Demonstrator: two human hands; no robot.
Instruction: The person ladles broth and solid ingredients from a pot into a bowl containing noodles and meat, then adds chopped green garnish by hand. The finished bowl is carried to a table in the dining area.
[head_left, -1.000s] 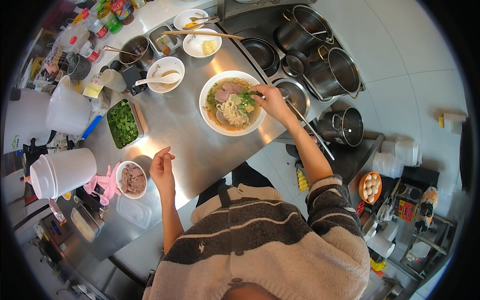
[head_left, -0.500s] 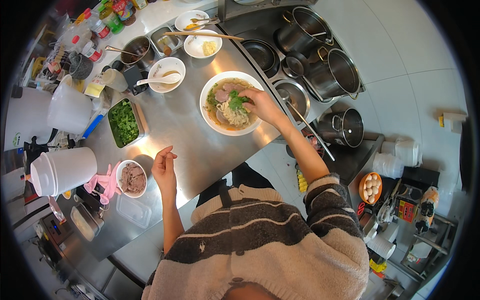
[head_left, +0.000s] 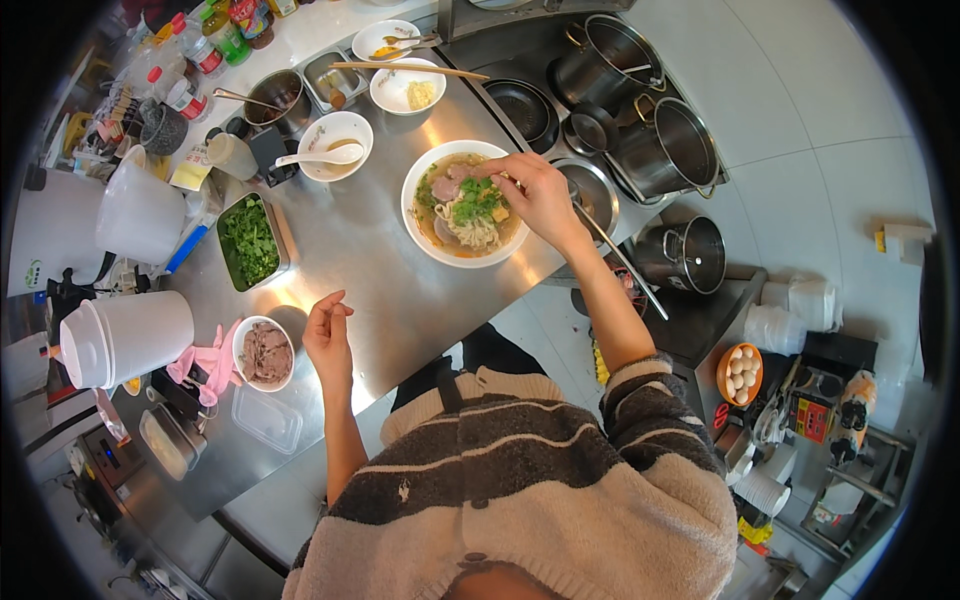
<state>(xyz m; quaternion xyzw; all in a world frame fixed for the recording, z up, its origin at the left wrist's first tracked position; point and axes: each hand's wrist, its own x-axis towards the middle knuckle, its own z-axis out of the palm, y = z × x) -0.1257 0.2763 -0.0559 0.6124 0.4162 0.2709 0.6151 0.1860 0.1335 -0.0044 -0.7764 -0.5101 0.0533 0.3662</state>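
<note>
A large white bowl (head_left: 412,222) of noodle soup stands on the steel counter, with meat slices, noodles (head_left: 470,232) and chopped cilantro (head_left: 476,204) in it. My right hand (head_left: 535,198) hovers over its right rim, fingers bent and apart above the cilantro, with nothing visible in them. My left hand (head_left: 328,328) is held over the counter's near edge, loosely bent, fingers apart and holding nothing. Beside it stands a white bowl of sliced meat (head_left: 267,356). Farther left is a metal tray of chopped greens (head_left: 250,240).
Behind the soup bowl are a white bowl with a spoon (head_left: 335,150) and a bowl of minced garlic (head_left: 408,88), chopsticks lying across it. Pots (head_left: 668,150) and a ladle (head_left: 625,260) occupy the stove side at right. A clear plastic lid (head_left: 268,420) lies near the left front edge.
The cilantro that was at my right fingertips now lies on the noodles. My right hand has lifted slightly and shifted right. My left hand stays where it was.
</note>
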